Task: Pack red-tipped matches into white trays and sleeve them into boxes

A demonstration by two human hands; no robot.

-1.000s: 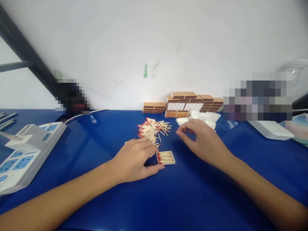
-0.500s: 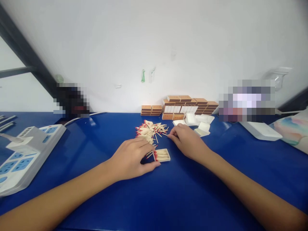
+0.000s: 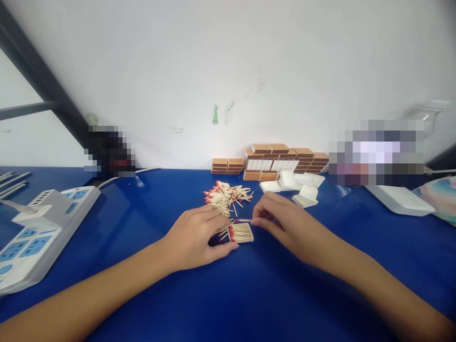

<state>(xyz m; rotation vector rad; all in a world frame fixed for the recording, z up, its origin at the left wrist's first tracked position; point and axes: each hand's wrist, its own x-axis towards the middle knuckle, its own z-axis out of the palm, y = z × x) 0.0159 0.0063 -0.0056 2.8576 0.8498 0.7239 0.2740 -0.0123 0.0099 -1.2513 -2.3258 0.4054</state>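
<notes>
A small white matchbox tray [image 3: 251,232] filled with red-headed matches lies on the blue table. My left hand [image 3: 196,237] grips its left end, thumb on the near side and fingers on the far side. Just beyond the tray's far edge, my right hand [image 3: 276,216] pinches a single match [image 3: 244,220] by its plain end, the red head pointing left. Behind my left hand spreads a pile of loose matches [image 3: 223,195]. A few loose matches also show beside the tray's left end, partly hidden by my left fingers.
Brown matchboxes [image 3: 302,154] are stacked against the wall, with a smaller stack [image 3: 227,166] to their left. Several white trays [image 3: 307,195] lie in front. A white power strip [image 3: 53,237] is at the left; a white box-like object [image 3: 401,199] lies at the right.
My right hand has moved from the pile's right edge toward me, carrying a match to just above the tray's far edge. My left hand stays at the tray. The view has shifted slightly.
</notes>
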